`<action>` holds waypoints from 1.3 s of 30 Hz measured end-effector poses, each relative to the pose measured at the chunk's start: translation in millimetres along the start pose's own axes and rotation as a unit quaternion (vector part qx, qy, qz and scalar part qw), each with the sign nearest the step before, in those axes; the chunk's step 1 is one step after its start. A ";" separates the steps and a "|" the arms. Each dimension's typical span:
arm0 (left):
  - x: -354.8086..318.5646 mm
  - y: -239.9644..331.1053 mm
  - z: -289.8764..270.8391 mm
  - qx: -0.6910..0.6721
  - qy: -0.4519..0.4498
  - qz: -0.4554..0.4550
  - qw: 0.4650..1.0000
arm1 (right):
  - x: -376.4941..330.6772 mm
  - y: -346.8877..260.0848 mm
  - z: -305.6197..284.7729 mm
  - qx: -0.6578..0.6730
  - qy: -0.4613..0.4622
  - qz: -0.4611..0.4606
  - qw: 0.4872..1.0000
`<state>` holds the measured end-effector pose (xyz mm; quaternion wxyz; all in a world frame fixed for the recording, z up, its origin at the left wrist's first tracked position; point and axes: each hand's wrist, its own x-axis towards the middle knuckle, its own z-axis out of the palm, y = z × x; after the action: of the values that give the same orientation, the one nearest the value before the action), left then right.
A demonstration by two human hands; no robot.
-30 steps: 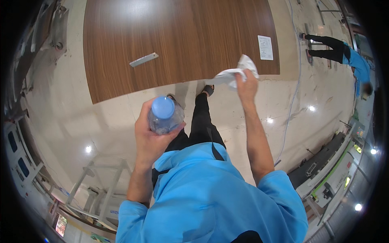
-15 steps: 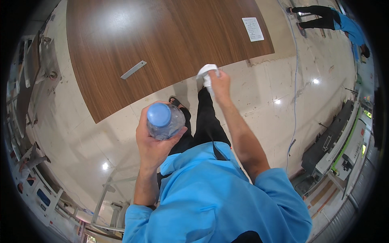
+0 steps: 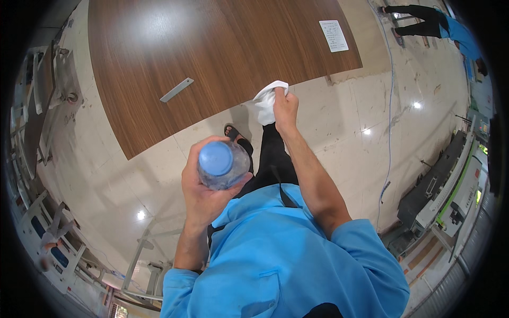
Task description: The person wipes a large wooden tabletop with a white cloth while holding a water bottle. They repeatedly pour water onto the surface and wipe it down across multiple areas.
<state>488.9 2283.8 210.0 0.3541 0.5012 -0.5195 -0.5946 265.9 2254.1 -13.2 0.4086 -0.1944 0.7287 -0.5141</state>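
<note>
My left hand [image 3: 200, 193] is wrapped round a clear plastic bottle [image 3: 239, 168] with a wide blue cap [image 3: 216, 158], held upright in front of my body. A white cloth [image 3: 265, 111] hangs bunched from my right hand [image 3: 286, 110], whose fingers are closed on it. The cloth is at the near edge of a brown wood-grain tabletop [image 3: 222, 58]; whether it touches the edge I cannot tell. On the board lie a narrow grey metal strip [image 3: 176, 90] at the left and a white printed label [image 3: 333, 36] at the far right.
A blue cable [image 3: 391, 106] runs along the tiled floor [image 3: 350, 153] to the right. Beyond it stands a long machine [image 3: 450, 185]. Metal frames [image 3: 143, 259] stand at the lower left. Another person [image 3: 440, 26] in a blue shirt is at the far right.
The bottle in my left hand has shifted slightly right and down. In my right hand the white cloth has spread and hangs lower, and that hand has moved a little left.
</note>
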 end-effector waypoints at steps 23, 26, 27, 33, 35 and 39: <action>3.4 5.8 8.9 0.001 -0.012 0.020 1.000 | 8.4 -19.3 -6.2 -0.011 0.000 0.052 0.999; 4.2 3.7 9.6 -0.008 -0.004 0.024 1.000 | 6.8 -16.5 -8.9 -0.019 -0.014 0.034 0.999; 4.2 2.7 9.8 -0.003 -0.004 0.024 1.000 | 6.5 -15.3 -10.4 -0.022 -0.035 0.027 0.999; 4.6 0.3 9.4 0.012 0.001 0.016 1.000 | 17.7 -10.3 -26.2 -0.083 -0.046 0.021 0.995; 4.3 1.4 8.7 0.011 0.005 0.017 1.000 | 24.7 -9.3 -31.8 -0.076 -0.004 0.000 0.997; 3.8 5.7 6.3 0.021 0.008 0.030 0.999 | 34.6 -7.7 -38.1 -0.125 0.024 -0.034 0.991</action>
<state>481.3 2280.7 214.4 0.3657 0.4969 -0.5438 -0.5689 214.1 2249.1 -14.6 0.3457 -0.2558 0.7898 -0.4373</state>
